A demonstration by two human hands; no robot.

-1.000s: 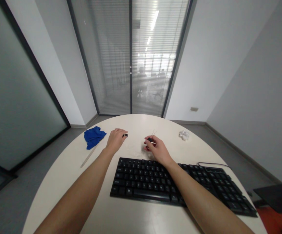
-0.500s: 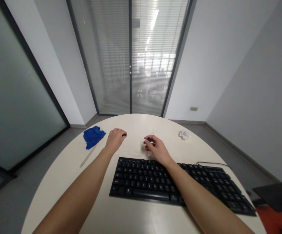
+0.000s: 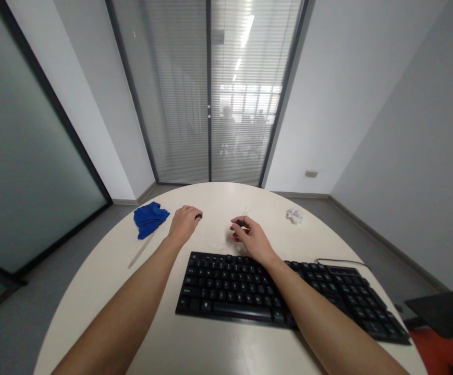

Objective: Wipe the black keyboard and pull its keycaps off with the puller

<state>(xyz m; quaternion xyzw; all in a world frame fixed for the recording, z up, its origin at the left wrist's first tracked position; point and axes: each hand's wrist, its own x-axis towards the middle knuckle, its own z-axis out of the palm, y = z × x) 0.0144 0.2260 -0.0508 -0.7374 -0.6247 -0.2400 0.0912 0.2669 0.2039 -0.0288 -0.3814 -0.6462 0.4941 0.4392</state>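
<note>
My left hand (image 3: 184,224) rests over the table's far left part, its fingers closed on a small black piece (image 3: 198,215). Between thumb and fingers of my right hand (image 3: 252,237) is another small black piece (image 3: 240,223), held just above the table behind the keyboard. Thin white cotton swabs (image 3: 246,211) show just beyond the right fingertips; whether the fingers touch them is unclear. The black keyboard (image 3: 230,289) lies in front of both hands, and my right forearm crosses over it, hiding some keys.
On the round cream table (image 3: 105,271), a blue cloth (image 3: 148,219) lies left of my left hand beside a thin pale stick (image 3: 140,252). Crumpled white tissue (image 3: 294,215) sits at the far right. A black cable (image 3: 343,260) runs behind the keyboard. A red and black chair (image 3: 445,346) stands lower right.
</note>
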